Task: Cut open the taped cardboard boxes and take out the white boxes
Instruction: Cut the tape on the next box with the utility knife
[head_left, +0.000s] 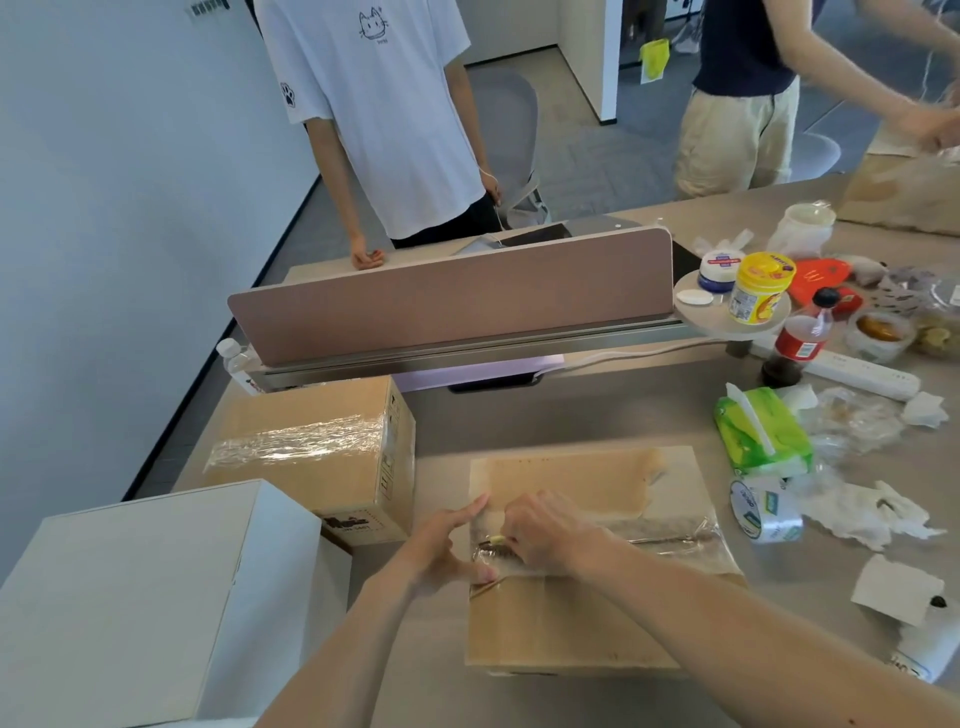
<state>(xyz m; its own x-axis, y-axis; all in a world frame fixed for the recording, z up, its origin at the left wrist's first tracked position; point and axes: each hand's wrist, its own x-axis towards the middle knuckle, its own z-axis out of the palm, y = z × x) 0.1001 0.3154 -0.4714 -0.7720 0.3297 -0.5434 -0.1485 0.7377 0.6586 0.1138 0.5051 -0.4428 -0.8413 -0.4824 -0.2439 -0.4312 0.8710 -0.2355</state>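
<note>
A taped cardboard box (582, 623) lies in front of me with a clear tape strip (670, 535) across its top. My right hand (545, 530) grips a small cutter with a yellow tip (497, 540) at the left end of that tape seam. My left hand (447, 545) rests on the box's left edge, fingers straight, thumb near the seam. A second taped cardboard box (322, 452) stands to the left, sealed with clear tape. A large white box (135, 603) sits at the near left of the table.
A pink desk divider (457, 301) crosses the table behind the boxes. To the right lie a tape roll (766, 512), a green tissue pack (761, 436), crumpled tissues, a cola bottle (800, 343) and jars. Two people stand beyond the table.
</note>
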